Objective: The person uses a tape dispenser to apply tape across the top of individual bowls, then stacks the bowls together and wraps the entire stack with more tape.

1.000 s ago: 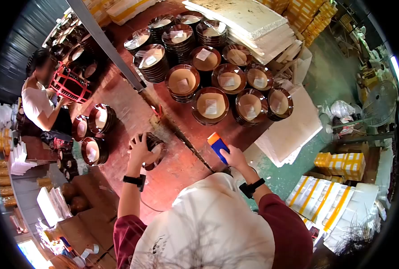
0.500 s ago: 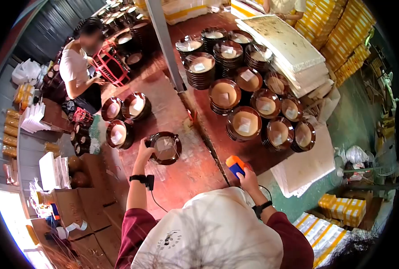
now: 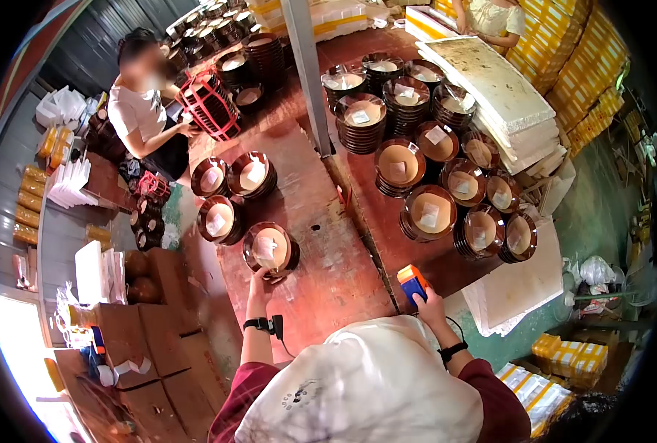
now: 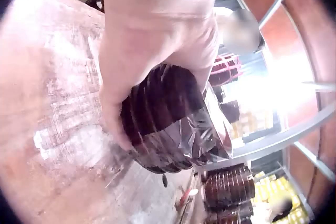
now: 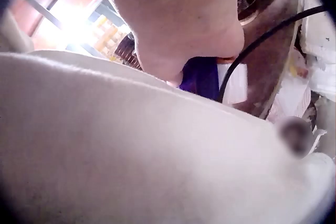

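On the table's [image 3: 324, 269] near left, the left hand [image 3: 262, 281] is gripping a film-covered bowl stack [image 3: 268, 245], likely heavy, stiff, brittle and slippery, best held low round its sides, while the right hand [image 3: 430, 307] is gripping a blue-and-orange tool [image 3: 412, 282].

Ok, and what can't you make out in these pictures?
Writing on the labels: too small in the head view.
Most of the blue-orange tool: hidden by the right hand and white cloth in the right wrist view.
How many bowls are in the held stack: the left hand covers part, left wrist view.
Head of the top-right person: cut off by the head view's top edge.
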A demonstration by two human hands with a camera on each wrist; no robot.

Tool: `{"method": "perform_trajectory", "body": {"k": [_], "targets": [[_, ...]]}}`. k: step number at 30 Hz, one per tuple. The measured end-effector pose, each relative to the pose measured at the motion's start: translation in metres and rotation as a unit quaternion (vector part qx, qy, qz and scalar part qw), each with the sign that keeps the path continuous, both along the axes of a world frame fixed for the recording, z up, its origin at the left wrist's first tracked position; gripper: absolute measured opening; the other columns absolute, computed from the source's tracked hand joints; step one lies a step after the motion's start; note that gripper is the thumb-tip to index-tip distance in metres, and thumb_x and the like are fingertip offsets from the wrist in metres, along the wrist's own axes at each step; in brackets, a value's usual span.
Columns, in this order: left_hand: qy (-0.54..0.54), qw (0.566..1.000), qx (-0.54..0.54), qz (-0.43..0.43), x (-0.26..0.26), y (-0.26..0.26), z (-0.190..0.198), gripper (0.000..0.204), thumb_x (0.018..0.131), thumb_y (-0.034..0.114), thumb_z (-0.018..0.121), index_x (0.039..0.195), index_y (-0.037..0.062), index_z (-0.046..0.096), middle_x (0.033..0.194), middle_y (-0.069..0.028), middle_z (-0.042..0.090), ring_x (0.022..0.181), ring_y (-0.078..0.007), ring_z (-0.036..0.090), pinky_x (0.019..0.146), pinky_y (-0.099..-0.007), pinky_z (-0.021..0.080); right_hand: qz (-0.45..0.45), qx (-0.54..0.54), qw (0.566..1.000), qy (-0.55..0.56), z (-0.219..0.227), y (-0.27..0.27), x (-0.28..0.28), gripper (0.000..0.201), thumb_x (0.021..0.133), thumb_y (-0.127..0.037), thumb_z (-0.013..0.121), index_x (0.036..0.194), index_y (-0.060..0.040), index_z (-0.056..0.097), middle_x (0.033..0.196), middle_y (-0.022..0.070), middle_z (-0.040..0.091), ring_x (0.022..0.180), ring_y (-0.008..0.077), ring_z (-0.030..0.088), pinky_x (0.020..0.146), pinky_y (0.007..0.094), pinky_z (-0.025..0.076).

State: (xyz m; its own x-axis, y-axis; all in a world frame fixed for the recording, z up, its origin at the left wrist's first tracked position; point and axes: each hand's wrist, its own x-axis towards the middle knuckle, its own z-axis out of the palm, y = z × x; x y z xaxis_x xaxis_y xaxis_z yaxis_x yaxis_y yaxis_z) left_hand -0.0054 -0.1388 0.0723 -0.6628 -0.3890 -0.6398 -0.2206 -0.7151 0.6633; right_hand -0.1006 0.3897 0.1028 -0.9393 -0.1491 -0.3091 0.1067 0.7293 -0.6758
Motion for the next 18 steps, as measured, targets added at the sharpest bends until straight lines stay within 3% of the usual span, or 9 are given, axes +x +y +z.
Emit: {"method": "perform_trajectory", "body": {"k": [2, 5, 9, 11, 13, 16, 18], "targets": [[-0.004, 1.0, 0.024, 0.014, -0.001, -0.001, 0.001, 0.02, 0.095, 0.019, 0.059, 0.109, 0.0049, 0.059, 0.113, -0.0148, 0.065, 0.108, -0.0366, 0.065, 0.094, -0.0612, 0.055, 0.003, 0.008, 1.0, -0.01, -0.002, -0.004, 0.0, 0.042, 0.089, -0.037, 0.068, 0.11, 0.0001, 0.065, 0.104, 0.0291, 0.068, 0.097, 0.0486, 0.065, 0.084, 0.0548, 0.052], [-0.034, 0.99, 0.07, 0.114, -0.01, 0.005, -0.002, 0.018, 0.094, 0.025, 0.06, 0.098, 0.0071, 0.059, 0.102, -0.014, 0.064, 0.101, -0.0396, 0.064, 0.092, -0.0651, 0.053, 0.005, 0.013, 1.0, 0.001, 0.002, -0.005, 0.002, 0.042, 0.088, -0.039, 0.068, 0.105, -0.0009, 0.066, 0.096, 0.0284, 0.069, 0.091, 0.0485, 0.067, 0.079, 0.0552, 0.053], [-0.042, 0.993, 0.067, 0.093, -0.009, 0.006, -0.004, 0.025, 0.093, 0.031, 0.06, 0.093, 0.0062, 0.061, 0.099, -0.0132, 0.065, 0.097, -0.0373, 0.064, 0.09, -0.0631, 0.055, -0.036, 0.007, 0.999, 0.005, -0.001, -0.001, 0.006, 0.044, 0.09, -0.039, 0.068, 0.106, 0.0022, 0.063, 0.102, 0.0294, 0.068, 0.096, 0.0485, 0.066, 0.083, 0.0534, 0.052], [-0.009, 0.995, 0.045, 0.092, -0.016, 0.015, 0.009, 0.023, 0.092, 0.026, 0.059, 0.098, 0.0043, 0.064, 0.1, -0.0141, 0.065, 0.089, -0.0356, 0.063, 0.091, -0.0641, 0.054, -0.04, 0.009, 0.999, -0.022, -0.005, 0.0, 0.005, 0.045, 0.091, -0.038, 0.067, 0.109, 0.0024, 0.063, 0.104, 0.0294, 0.068, 0.097, 0.0487, 0.065, 0.084, 0.0534, 0.052], [0.007, 0.995, 0.062, 0.08, -0.01, -0.002, -0.019, 0.03, 0.092, 0.024, 0.057, 0.111, 0.0021, 0.065, 0.109, -0.0161, 0.067, 0.098, -0.0382, 0.064, 0.093, -0.0642, 0.053, -0.04, 0.011, 0.998, -0.04, -0.001, 0.002, 0.005, 0.045, 0.091, -0.037, 0.067, 0.112, 0.0024, 0.062, 0.105, 0.0293, 0.068, 0.098, 0.0487, 0.065, 0.085, 0.0534, 0.052], [0.023, 0.995, 0.05, 0.078, -0.011, 0.006, -0.01, 0.04, 0.092, 0.023, 0.053, 0.125, 0.001, 0.062, 0.121, -0.0183, 0.066, 0.107, -0.0404, 0.064, 0.094, -0.0644, 0.053, -0.051, -0.006, 0.997, -0.051, 0.031, -0.004, 0.004, 0.042, 0.092, -0.035, 0.066, 0.113, 0.0017, 0.062, 0.107, 0.0289, 0.068, 0.101, 0.0481, 0.065, 0.088, 0.0532, 0.052], [0.03, 0.995, 0.057, 0.073, -0.009, 0.008, -0.006, 0.047, 0.091, 0.021, 0.05, 0.133, 0.0006, 0.057, 0.13, -0.0198, 0.064, 0.116, -0.042, 0.062, 0.098, -0.0661, 0.051, -0.049, -0.017, 0.999, -0.002, 0.015, 0.002, 0.007, 0.045, 0.093, -0.036, 0.065, 0.12, 0.0005, 0.061, 0.106, 0.0283, 0.069, 0.1, 0.0477, 0.065, 0.087, 0.0524, 0.052]]}}
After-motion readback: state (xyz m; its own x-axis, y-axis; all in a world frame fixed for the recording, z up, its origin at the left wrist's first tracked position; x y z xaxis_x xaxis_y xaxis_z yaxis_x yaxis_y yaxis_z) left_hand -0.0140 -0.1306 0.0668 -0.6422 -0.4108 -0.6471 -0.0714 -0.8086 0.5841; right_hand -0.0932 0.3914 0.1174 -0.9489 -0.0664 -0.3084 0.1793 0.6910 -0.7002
